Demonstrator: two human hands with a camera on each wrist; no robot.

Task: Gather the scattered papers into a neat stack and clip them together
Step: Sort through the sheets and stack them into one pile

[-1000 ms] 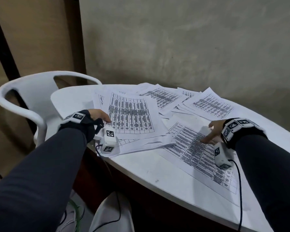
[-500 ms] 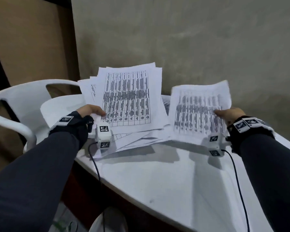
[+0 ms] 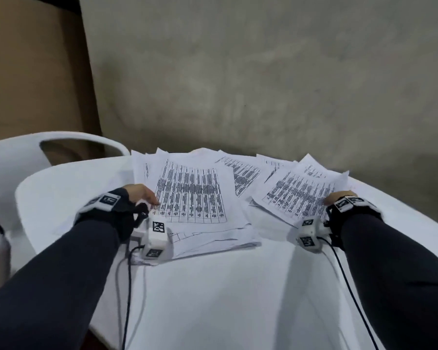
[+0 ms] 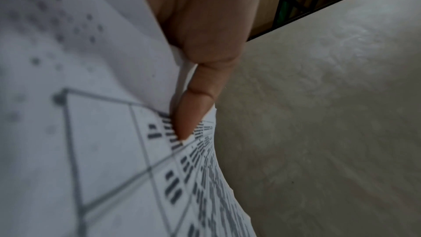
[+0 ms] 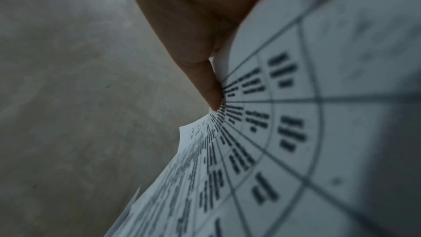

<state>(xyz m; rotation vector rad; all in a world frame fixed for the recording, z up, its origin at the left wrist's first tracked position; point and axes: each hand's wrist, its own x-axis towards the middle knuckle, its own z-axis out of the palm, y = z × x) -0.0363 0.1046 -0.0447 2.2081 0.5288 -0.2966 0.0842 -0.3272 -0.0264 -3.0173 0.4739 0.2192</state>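
- White table point(image 3: 61, 198), round-edged.
- White plastic chair point(image 3: 15, 157) just beside the table, on its left.
- Grey wall point(image 3: 263, 72) behind.
- Brown panel point(image 3: 31, 66) at upper left.

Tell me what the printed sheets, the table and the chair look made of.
Printed sheets: thin matte white paper, printed with black tables; they bend and curl under the left hand and right hand.
Table: smooth white top with a rounded edge, probably moulded plastic or laminate; not certain.
Chair: white, one-piece curved arm and back, likely moulded plastic.
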